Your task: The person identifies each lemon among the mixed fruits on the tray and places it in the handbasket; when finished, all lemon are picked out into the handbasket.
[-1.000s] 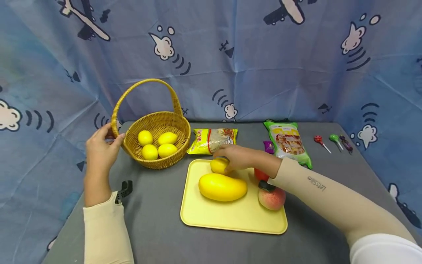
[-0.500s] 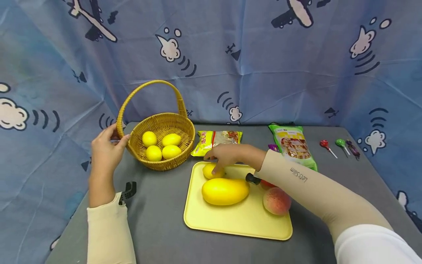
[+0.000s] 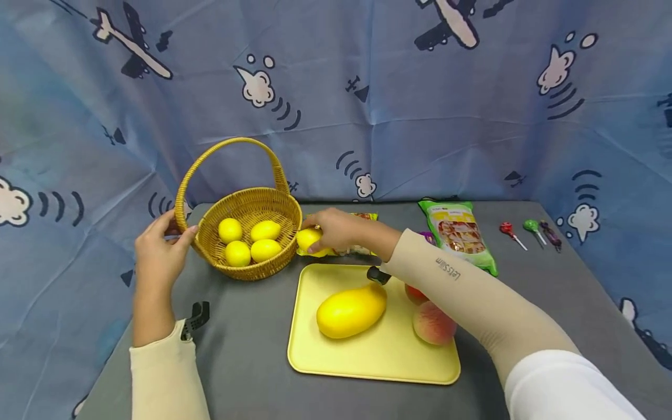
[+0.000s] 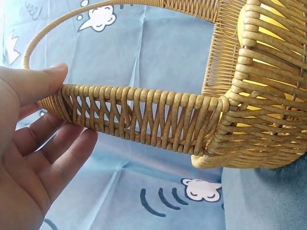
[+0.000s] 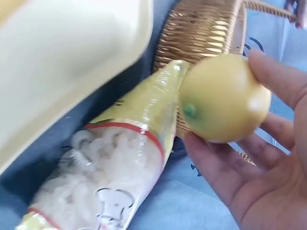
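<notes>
My left hand (image 3: 160, 251) grips the lower left side of the handle on a wicker basket (image 3: 245, 269), thumb on one face and fingers on the other in the left wrist view. Several lemons (image 3: 265, 249) lie inside the basket. Another lemon (image 5: 223, 98), its green stem end showing, is held between the thumb and fingers of my right hand (image 3: 338, 228). That lemon is up beside the basket's right rim, over the yellow snack bag (image 5: 120, 148), which my hand partly covers in the head view.
A yellow tray (image 3: 336, 364) holds a mango (image 3: 350, 312), a peach (image 3: 434, 324) and a red fruit (image 3: 416, 293) partly behind my right sleeve. Farther right lie a green food bag (image 3: 462, 230), a red lollipop (image 3: 511, 233) and a green lollipop (image 3: 534, 230). A patterned curtain (image 3: 315, 116) hangs behind the table.
My right hand has lifted the lemon off the tray and carried it left and back to the basket. The mango has turned slightly on the tray. My left hand stays on the handle.
</notes>
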The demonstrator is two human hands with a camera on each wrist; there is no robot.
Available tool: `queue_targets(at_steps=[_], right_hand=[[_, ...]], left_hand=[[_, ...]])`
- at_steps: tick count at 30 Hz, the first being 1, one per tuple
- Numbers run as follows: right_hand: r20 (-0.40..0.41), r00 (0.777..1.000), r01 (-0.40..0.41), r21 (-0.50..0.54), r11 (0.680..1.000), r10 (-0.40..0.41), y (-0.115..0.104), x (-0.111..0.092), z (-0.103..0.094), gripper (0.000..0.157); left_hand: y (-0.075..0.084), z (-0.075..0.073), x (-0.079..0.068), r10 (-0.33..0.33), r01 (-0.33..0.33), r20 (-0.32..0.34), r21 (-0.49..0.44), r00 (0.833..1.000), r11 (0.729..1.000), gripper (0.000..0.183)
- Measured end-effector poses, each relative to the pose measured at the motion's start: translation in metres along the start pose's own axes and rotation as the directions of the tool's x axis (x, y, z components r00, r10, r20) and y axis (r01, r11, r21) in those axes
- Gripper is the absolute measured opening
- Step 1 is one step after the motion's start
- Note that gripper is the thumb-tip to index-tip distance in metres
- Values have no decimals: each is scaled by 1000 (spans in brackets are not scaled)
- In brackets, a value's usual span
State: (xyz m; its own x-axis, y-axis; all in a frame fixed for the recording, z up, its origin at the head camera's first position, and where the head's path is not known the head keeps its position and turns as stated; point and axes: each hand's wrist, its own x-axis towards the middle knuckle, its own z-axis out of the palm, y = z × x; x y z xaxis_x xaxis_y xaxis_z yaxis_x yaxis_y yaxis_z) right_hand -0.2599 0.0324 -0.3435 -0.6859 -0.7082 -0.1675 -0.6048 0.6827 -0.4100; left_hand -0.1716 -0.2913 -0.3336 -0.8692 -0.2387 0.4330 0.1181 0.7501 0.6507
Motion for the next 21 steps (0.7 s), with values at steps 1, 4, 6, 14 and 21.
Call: queue_targets(at_steps=[1,4,6,14,21], right_hand=[[-31,1000,5,19,1000,-5,-1,5,-1,56],[-111,994,11,37,999,-7,-5,18,0,57],[-158,987,-2,58,998,11,-9,26,4,56],[-210,977,12,193,981,29,-26,57,28,60],[-172,985,29,221,975,10,-21,44,25,51]], left_hand=[[-1,-1,-1,0,0,1,-1,1000,1000,44],[-5,-2,-2,5,-5,3,3,1000,1000,45],[-6,-1,-4,8,-8,9,13,1000,1000,45],[-7,-1,-13,7,-7,2,18,1000,1000,43],[-6,-6,-11,51,-50,-8,56,999,997,39]])
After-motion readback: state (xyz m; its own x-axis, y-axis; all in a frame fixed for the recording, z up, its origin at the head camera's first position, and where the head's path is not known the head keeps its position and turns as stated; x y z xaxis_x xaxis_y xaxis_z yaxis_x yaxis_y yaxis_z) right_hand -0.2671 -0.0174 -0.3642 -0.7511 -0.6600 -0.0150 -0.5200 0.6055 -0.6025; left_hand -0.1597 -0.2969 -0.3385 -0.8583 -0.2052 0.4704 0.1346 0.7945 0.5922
